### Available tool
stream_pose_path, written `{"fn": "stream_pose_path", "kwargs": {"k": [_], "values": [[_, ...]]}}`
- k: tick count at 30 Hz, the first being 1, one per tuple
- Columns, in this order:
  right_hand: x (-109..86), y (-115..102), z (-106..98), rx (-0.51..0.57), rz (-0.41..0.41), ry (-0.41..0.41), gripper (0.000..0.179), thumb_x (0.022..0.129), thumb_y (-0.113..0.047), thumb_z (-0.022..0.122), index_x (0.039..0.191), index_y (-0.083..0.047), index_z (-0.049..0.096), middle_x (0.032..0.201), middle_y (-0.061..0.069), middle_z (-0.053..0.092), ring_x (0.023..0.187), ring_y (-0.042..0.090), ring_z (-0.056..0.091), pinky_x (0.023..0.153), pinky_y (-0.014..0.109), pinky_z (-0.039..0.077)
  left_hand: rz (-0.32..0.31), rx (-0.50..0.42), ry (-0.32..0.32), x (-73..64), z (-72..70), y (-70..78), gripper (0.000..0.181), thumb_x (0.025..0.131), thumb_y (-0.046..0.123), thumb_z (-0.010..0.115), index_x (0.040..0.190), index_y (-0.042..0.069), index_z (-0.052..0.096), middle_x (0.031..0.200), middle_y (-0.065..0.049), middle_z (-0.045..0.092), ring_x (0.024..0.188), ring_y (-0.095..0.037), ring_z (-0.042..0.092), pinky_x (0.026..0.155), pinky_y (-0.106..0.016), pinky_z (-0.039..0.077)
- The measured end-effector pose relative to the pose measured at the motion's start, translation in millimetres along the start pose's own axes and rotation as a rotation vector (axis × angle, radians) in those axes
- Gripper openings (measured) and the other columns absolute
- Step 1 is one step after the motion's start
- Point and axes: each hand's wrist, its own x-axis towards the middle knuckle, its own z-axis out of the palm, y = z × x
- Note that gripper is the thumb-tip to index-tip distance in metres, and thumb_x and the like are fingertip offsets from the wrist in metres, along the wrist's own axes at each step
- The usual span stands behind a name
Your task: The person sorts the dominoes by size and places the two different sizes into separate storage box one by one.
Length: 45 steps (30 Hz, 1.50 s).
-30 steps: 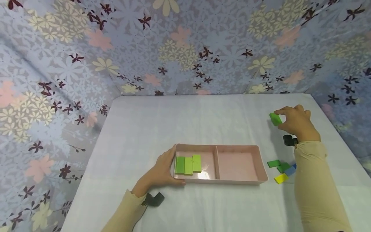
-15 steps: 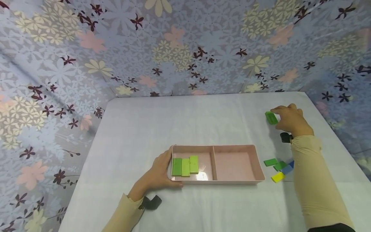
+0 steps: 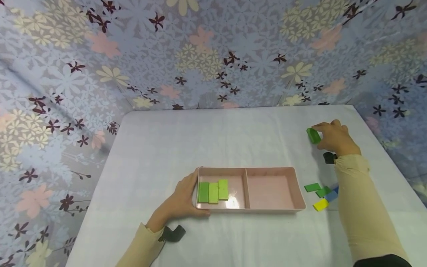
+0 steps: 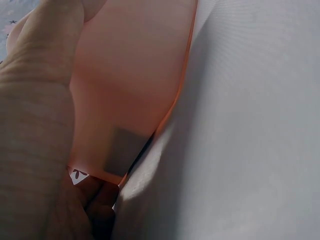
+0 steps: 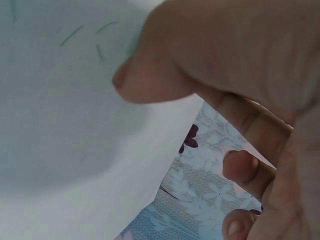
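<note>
At the far right of the table in the head view, my right hand (image 3: 337,138) pinches a green block (image 3: 313,136) between thumb and index finger. That block is tilted and seems raised off the cloth. In the right wrist view the thumb (image 5: 155,80) hides nearly all of it. My left hand (image 3: 181,198) grips the left end of a pink two-compartment tray (image 3: 247,187), thumb along its front side. Inside the left compartment lie a darker green block (image 3: 203,192) and two lighter ones, a left one (image 3: 213,193) and a right one (image 3: 223,189), side by side.
Right of the tray lie loose flat blocks: a green one (image 3: 312,187), another green one (image 3: 323,191), a yellow one (image 3: 320,204) and blue (image 3: 331,196), partly behind the right sleeve (image 3: 363,207). A white cloth (image 3: 200,141) covers the table; a floral curtain hangs behind.
The whole head view has shifted slightly left. The green block in my right hand has turned a little, showing its side. My left hand keeps its grip on the tray.
</note>
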Motion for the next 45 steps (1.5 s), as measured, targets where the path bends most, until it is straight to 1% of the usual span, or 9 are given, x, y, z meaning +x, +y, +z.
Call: {"fn": "stream_pose_path", "kwargs": {"k": [3,6,10,13,20,25,32,39,45], "values": [[1.6,-3,-5,-0.032,-0.024,0.04,0.074,0.067,-0.007,0.078,0.135,-0.001,0.05,0.135,0.026,0.044,0.109,0.047,0.03,0.082,0.057,0.027,-0.014,-0.005,-0.002,-1.4,0.8,0.4,0.136,0.055,0.068,0.079,0.154,0.023,-0.003,0.156,0.002,0.021,0.139,-0.021,0.023,0.112,-0.051,0.017],[2.3,-4,-11,-0.059,-0.038,0.067,0.075,0.066,-0.008,0.078,0.135,-0.001,0.05,0.135,0.025,0.045,0.107,0.046,0.031,0.081,0.056,0.025,-0.005,-0.007,0.006,-2.0,2.5,-0.1,0.136,0.056,0.068,0.079,0.154,0.024,-0.003,0.156,0.003,0.02,0.14,-0.022,0.022,0.112,-0.051,0.018],[1.7,-1,-14,-0.063,-0.043,0.036,0.074,0.067,-0.008,0.078,0.135,-0.001,0.05,0.132,0.025,0.047,0.106,0.045,0.032,0.08,0.056,0.025,0.014,-0.001,0.004,-2.4,4.9,-0.3,0.135,0.057,0.069,0.078,0.154,0.023,-0.004,0.157,0.003,0.018,0.14,-0.022,0.022,0.111,-0.052,0.018],[1.7,2,-13,-0.065,-0.041,0.013,0.07,0.068,-0.007,0.077,0.133,-0.001,0.053,0.129,0.025,0.049,0.105,0.044,0.032,0.08,0.056,0.027,0.011,-0.002,-0.003,-3.3,6.1,0.5,0.136,0.056,0.068,0.079,0.154,0.023,-0.005,0.157,0.004,0.017,0.14,-0.022,0.021,0.111,-0.051,0.018],[0.4,5,-10,-0.059,-0.048,0.037,0.062,0.066,-0.003,0.074,0.126,0.001,0.058,0.129,0.027,0.049,0.109,0.046,0.032,0.084,0.058,0.026,0.003,-0.013,-0.009,-3.6,6.4,3.6,0.137,0.055,0.065,0.081,0.154,0.025,-0.004,0.156,0.008,0.017,0.14,-0.019,0.021,0.112,-0.049,0.016],[-5.4,4,-8,-0.041,-0.044,0.043,0.063,0.065,-0.009,0.079,0.124,0.002,0.06,0.127,0.029,0.05,0.109,0.047,0.032,0.083,0.059,0.024,0.011,-0.008,-0.017,-3.4,6.1,4.9,0.136,0.055,0.067,0.08,0.154,0.026,-0.004,0.156,0.008,0.018,0.139,-0.018,0.022,0.111,-0.05,0.018],[-13.3,-6,-7,-0.09,-0.051,0.062,0.071,0.063,-0.031,0.086,0.122,-0.001,0.063,0.123,0.026,0.054,0.106,0.043,0.036,0.083,0.06,0.021,0.008,-0.015,-0.01,-3.9,4.1,6.0,0.135,0.055,0.065,0.081,0.154,0.025,-0.002,0.156,0.005,0.02,0.139,-0.02,0.023,0.111,-0.052,0.017],[-24.6,-15,-6,-0.076,-0.076,0.111,0.067,0.063,-0.029,0.087,0.121,-0.004,0.064,0.123,0.022,0.056,0.106,0.04,0.037,0.082,0.059,0.019,-0.038,-0.013,-0.025,-3.3,2.4,4.8,0.136,0.055,0.067,0.08,0.154,0.026,-0.005,0.156,0.004,0.019,0.141,-0.02,0.02,0.113,-0.05,0.015],[-33.2,-23,-7,-0.089,-0.092,0.128,0.065,0.062,-0.028,0.087,0.119,-0.004,0.066,0.121,0.022,0.058,0.103,0.039,0.038,0.081,0.059,0.02,-0.032,-0.007,-0.023,-1.6,0.8,1.6,0.136,0.055,0.071,0.078,0.154,0.022,-0.003,0.157,0.004,0.018,0.141,-0.021,0.02,0.113,-0.049,0.015]]}}
